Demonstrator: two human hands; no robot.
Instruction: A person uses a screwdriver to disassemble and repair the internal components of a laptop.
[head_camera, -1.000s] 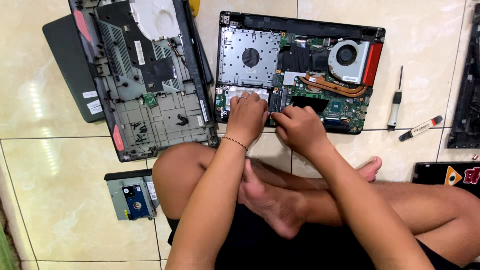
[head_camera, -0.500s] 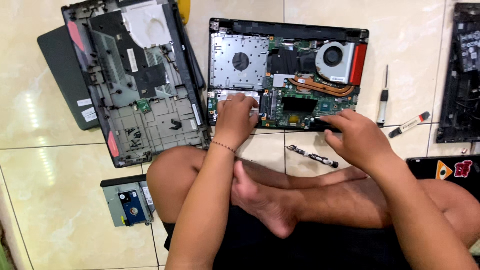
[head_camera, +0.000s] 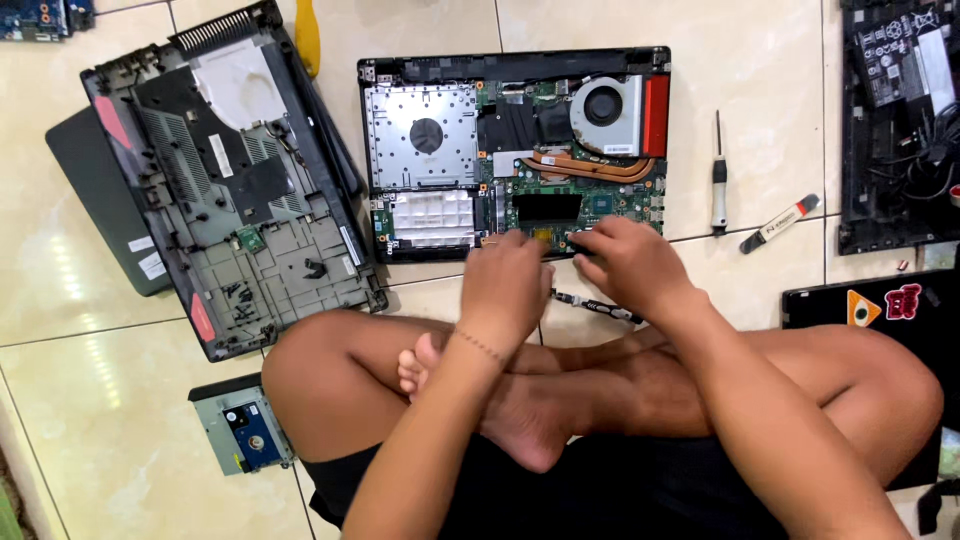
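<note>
Green circuit board at the near edge of the opened laptop (head_camera: 515, 150), in the upper middle of the frame, lay under both hands: the left hand (head_camera: 505, 285) rested there with fingers curled, whether pinching anything I cannot tell, while the right hand (head_camera: 630, 262) pressed bent fingertips onto the board beside it. Just below them a thin black strip (head_camera: 598, 304) lay on the tile, with a screwdriver (head_camera: 718, 180) at right and a detached bottom cover (head_camera: 235, 180) at upper left.

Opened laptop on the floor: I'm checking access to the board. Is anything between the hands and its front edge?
Nothing visible. The left hand and right hand both already rest on the front edge of the opened laptop, over its circuit board.
</note>
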